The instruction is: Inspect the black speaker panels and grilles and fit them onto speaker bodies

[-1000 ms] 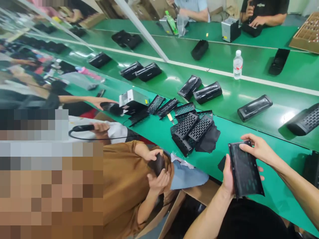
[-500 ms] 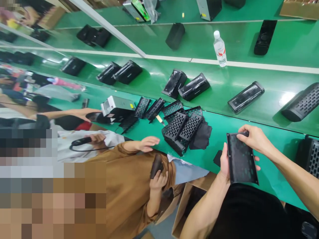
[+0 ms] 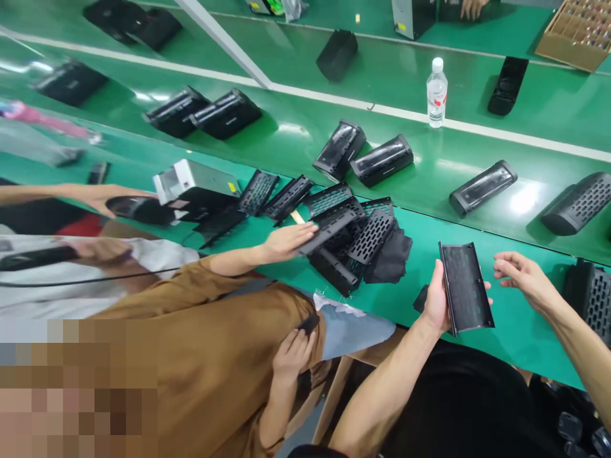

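My left hand is closed around a black speaker grille panel, gripping it by its long edges. The panel is tilted up over the green bench, its hollow inner face toward me, and faint slots show through a dark lining. My right hand hovers just right of the panel, apart from it, with loosely bent fingers and nothing visible in them. A small black cloth piece lies beside my left wrist. Left of it are black cloth sheets and a pile of slotted grille panels.
At my left, a co-worker's hand touches a grille panel on the pile. Black speakers stand along the green line beyond the bench, with a water bottle behind them. Another slotted speaker housing sits at the right edge.
My right hand has let go of the panel and moved off to the right. My left hand still holds it, turned slightly. The co-worker's hand has reached the pile of grille panels.
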A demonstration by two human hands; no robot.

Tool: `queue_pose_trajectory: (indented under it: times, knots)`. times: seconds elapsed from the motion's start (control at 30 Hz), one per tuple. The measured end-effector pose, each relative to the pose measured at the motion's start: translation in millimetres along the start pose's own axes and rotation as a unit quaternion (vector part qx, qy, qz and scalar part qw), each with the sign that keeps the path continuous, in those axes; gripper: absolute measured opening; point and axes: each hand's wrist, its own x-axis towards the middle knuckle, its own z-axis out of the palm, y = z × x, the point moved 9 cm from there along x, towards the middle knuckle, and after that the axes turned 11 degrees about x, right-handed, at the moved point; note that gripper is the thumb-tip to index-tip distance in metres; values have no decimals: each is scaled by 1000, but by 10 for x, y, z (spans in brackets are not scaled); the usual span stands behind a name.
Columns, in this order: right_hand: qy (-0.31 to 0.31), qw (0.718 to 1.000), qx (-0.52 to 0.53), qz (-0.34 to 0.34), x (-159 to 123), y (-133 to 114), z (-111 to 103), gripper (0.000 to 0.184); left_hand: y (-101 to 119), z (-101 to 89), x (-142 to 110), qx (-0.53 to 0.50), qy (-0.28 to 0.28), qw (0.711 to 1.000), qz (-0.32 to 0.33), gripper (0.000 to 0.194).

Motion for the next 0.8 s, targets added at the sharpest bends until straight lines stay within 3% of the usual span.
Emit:
queue_pose_trajectory:
  times: [0.17, 0.43, 0.6, 0.8]
  knots:
    - [45, 999, -3, -30, -359, 274, -15, 71, 122, -86, -112, -1, -19, 1000, 0, 98]
    - [83, 990, -67, -92, -797, 261, 165, 67, 219, -189, -249, 7, -25, 1000, 5, 94]
    - [63, 995, -3, -74, -918, 289, 472, 66, 240, -214, -288, 19, -28, 999, 18, 94]
    - [11, 997, 27, -77, -957, 410, 920, 83, 264, -196, -277, -4, -34, 999, 31, 97]
